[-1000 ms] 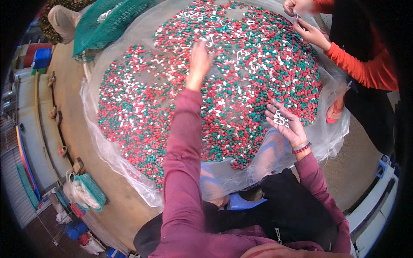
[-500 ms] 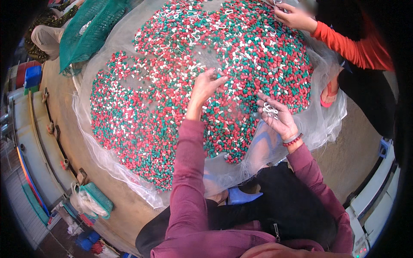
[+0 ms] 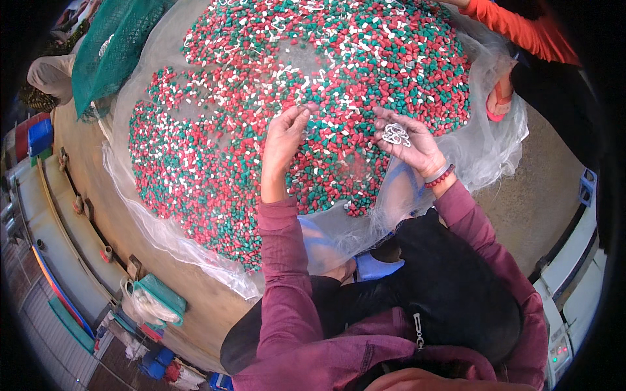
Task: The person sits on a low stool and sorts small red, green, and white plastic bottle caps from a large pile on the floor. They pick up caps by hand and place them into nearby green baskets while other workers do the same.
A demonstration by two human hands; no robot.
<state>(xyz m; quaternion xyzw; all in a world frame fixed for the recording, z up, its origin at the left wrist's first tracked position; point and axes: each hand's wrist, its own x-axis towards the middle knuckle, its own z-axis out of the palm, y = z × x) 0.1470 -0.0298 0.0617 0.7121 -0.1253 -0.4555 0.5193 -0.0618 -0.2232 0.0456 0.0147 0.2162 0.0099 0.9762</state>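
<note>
Small red, green and white pieces [image 3: 215,169] lie in a wide spread on a sheer plastic sheet [image 3: 482,156]. Above them, my left hand [image 3: 285,138] has its thumb and forefinger pressed together; whatever is between them, if anything, is too small to name. My right hand [image 3: 417,146], palm up with fingers slightly curled, carries a little bunch of white plastic hooks [image 3: 396,134]. More white hooks [image 3: 278,25] lie scattered among the pieces toward the far side.
Another person's orange sleeve [image 3: 521,29] reaches in at the far right, and their sandalled foot [image 3: 501,98] rests by the sheet. A green net [image 3: 117,52] is at the far left. A teal basket [image 3: 163,296] stands at lower left, near metal machinery [image 3: 68,215].
My left hand has moved left and its fingers have come together. My right hand has shifted slightly left and up, still with the hooks. The other person's hand has nearly left the view.
</note>
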